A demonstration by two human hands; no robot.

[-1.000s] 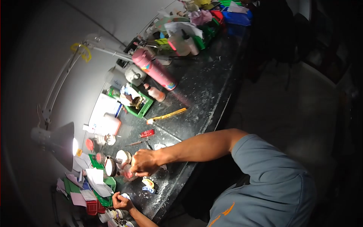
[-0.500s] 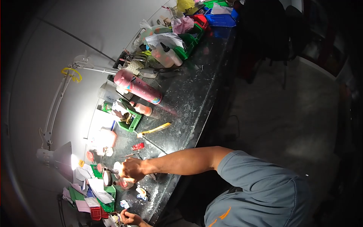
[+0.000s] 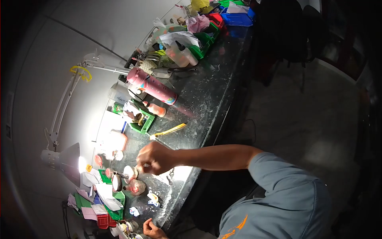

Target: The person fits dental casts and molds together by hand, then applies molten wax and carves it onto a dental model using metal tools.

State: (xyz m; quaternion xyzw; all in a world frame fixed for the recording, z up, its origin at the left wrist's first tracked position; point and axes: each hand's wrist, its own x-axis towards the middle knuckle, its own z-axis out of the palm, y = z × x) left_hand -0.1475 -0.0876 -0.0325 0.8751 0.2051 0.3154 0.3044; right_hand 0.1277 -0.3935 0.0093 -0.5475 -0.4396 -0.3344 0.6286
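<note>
The person (image 3: 221,157) wears a grey-blue shirt (image 3: 278,203), its short sleeve (image 3: 264,167) ending well back from the right hand (image 3: 154,158), with orange streaks (image 3: 235,228) on the front.

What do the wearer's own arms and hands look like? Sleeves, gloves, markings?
Right hand: bare, blurred, no glove; no watch or band visible on the forearm. Short grey-blue fabric sleeve, ending above the elbow. Same-coloured shirt with an orange marking. Left hand: also ungloved; its sleeve is out of view.
</note>
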